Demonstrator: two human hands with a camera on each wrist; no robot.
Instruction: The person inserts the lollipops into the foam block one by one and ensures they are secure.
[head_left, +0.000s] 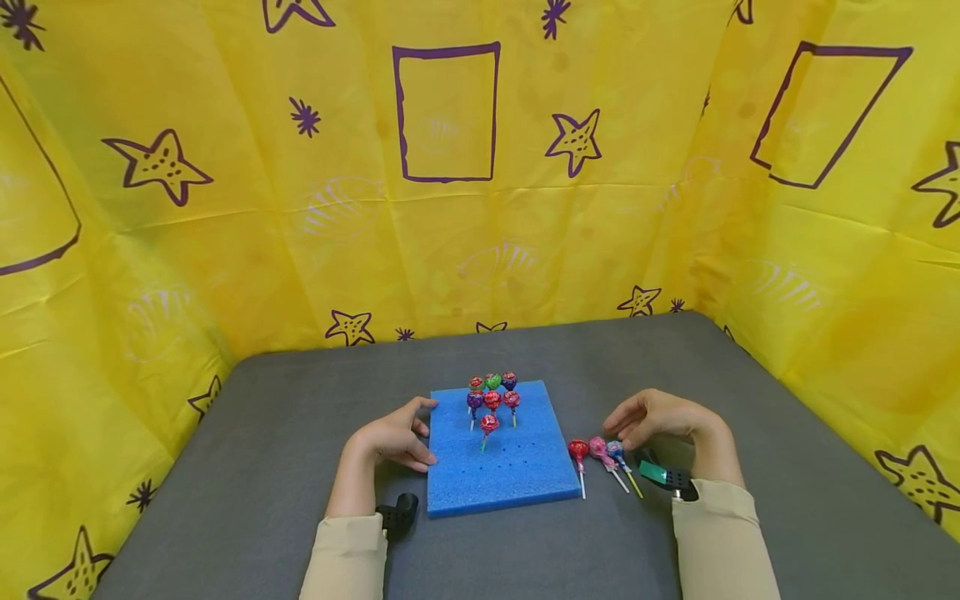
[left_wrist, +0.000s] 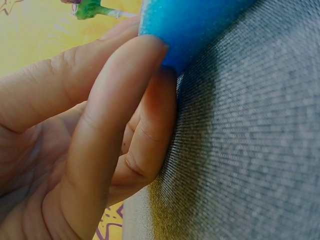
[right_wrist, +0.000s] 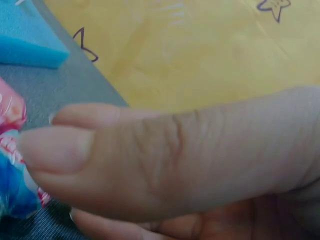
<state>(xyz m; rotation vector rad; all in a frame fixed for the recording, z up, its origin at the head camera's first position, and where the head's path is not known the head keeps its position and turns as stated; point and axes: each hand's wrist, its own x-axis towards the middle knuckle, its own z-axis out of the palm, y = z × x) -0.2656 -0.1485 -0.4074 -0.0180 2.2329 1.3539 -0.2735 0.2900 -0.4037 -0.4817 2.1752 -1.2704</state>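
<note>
In the head view my left hand rests its fingertips and thumb along the left edge of a blue foam board. The left wrist view shows its thumb against the foam edge. Several wrapped lollipops stand upright in the board, their sticks pushed into it. Beyond its right side, my right hand hovers with curved fingers over a blue lollipop. Beside that lie a pink lollipop and a red lollipop. In the right wrist view the thumb partly covers the blue wrapper.
Small holes dot the board's front half. A grey cloth-covered table lies under everything. Yellow curtains with purple drawings hang along the back and sides. The loose lollipops' sticks point toward the front.
</note>
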